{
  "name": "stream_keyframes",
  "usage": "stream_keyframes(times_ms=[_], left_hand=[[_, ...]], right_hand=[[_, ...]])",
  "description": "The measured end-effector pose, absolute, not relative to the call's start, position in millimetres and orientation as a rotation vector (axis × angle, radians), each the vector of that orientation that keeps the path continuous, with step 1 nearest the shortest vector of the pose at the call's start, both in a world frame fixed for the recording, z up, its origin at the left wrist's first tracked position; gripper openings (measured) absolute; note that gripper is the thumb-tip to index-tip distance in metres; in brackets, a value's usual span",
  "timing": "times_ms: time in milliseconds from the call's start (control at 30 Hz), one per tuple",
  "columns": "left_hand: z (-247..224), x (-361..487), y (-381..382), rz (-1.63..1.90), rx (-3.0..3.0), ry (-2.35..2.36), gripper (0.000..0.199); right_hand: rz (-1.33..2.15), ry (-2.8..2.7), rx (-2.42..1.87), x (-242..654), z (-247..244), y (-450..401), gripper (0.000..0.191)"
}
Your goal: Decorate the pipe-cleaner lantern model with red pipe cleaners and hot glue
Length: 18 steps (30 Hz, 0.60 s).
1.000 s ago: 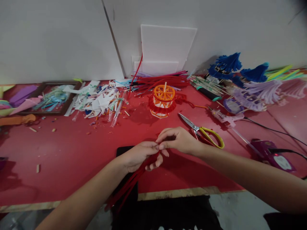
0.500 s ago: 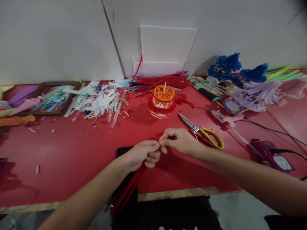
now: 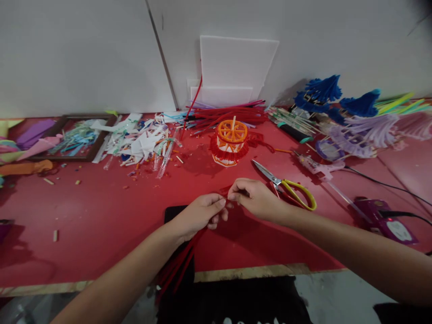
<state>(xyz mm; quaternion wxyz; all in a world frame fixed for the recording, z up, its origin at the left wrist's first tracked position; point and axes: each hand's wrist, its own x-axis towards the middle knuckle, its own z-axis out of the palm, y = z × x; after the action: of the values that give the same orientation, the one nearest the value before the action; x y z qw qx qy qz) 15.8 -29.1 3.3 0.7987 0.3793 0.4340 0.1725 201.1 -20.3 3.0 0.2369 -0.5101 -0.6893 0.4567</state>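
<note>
Over the red table, my left hand [image 3: 202, 213] is closed around red pipe cleaners [image 3: 180, 265], whose lengths hang from it past the table's front edge. Close by on the right, my right hand [image 3: 254, 199] pinches with thumb and forefinger; red strands show by its fingertips, partly hidden by the hands. Beyond both hands stands a small round model [image 3: 231, 132] with an orange spoked top, a stick up its middle and a red fuzzy fringe. Scissors [image 3: 292, 189] with yellow and red handles lie open-bladed to the right of my right hand.
A pink glue gun [image 3: 320, 168] and its purple box [image 3: 381, 220] with cables lie at right. Behind are more red pipe cleaners [image 3: 219, 118], blue and lilac fuzzy models [image 3: 324, 90], white scraps [image 3: 145, 139] and a brown frame [image 3: 89, 153]. A black flat object [image 3: 172, 213] lies under my left arm.
My hands have drawn slightly apart, the right one shifting a little to the right. My left fingers have loosened somewhat. The view has shifted slightly.
</note>
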Motion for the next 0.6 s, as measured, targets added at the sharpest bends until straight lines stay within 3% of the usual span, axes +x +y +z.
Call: stream_keyframes(times_ms=[267,600], left_hand=[[0,14,-32,0.346,0.824,0.929,0.04],[-3,17,-44,0.449,0.714,0.945,0.03]], right_hand=[[1.32,-1.935,-1.424,203,7,-19,0.012],[1.374,-1.973,-1.491,204,-2,-15,0.01]])
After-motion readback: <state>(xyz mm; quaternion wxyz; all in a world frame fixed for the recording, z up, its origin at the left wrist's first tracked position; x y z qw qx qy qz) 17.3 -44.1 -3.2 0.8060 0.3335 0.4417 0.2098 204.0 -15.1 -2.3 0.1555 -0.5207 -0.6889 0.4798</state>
